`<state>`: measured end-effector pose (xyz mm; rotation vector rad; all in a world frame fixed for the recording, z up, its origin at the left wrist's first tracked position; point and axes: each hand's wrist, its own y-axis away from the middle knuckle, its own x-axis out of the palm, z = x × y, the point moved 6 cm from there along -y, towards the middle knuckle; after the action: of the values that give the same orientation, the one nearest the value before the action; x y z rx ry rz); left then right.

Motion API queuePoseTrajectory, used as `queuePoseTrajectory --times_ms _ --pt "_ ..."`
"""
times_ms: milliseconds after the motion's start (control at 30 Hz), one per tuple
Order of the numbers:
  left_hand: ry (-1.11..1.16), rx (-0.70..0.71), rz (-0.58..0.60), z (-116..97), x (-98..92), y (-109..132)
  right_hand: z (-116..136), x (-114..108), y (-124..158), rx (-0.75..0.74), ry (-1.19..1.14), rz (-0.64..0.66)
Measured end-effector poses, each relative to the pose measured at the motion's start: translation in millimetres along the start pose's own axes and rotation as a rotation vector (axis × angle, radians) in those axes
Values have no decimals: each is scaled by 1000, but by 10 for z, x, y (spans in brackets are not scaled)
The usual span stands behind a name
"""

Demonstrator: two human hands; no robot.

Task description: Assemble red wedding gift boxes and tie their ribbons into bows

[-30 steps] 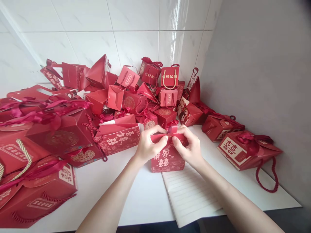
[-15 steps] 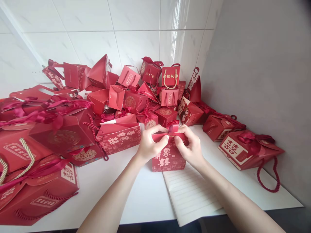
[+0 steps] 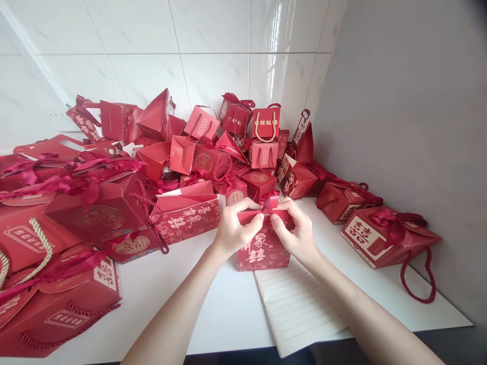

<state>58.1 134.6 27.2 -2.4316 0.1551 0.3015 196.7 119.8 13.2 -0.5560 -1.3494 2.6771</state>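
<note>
A red gift box [image 3: 265,256] with white Chinese characters stands upright in front of me, its base partly over a lined notebook. My left hand [image 3: 238,226] pinches the left part of the box's top edge between thumb and fingers. On the right part of that edge, my right hand [image 3: 296,226] pinches in the same way, the two thumbs a little apart on the front. Between the hands a red ribbon [image 3: 270,201] rises from the top of the box. Fingers behind the edge are hidden.
The lined notebook [image 3: 300,309] lies at the white table's [image 3: 224,314] front edge. An open-topped red box [image 3: 188,218] stands left of my hands. Several gift boxes with ribbons pile up behind and at left. At right sits a box with a rope handle [image 3: 380,235], near the grey wall.
My right thumb has shifted slightly left along the box's top edge, closer to the left thumb. Both hands keep their pinch, and the box stays in place.
</note>
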Motion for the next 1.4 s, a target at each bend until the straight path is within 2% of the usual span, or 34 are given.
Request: queuePoseTrajectory --times_ms 200,867,1133,1400 --pt "13 34 4 -29 -6 -9 16 3 8 -13 -8 -3" --pt "14 -18 5 12 0 9 8 19 0 -18 -22 7" --pt "1 30 -10 -18 -12 -7 22 24 -5 -47 -34 13" --pt "3 13 9 -26 -10 -5 3 26 4 -62 -48 34"
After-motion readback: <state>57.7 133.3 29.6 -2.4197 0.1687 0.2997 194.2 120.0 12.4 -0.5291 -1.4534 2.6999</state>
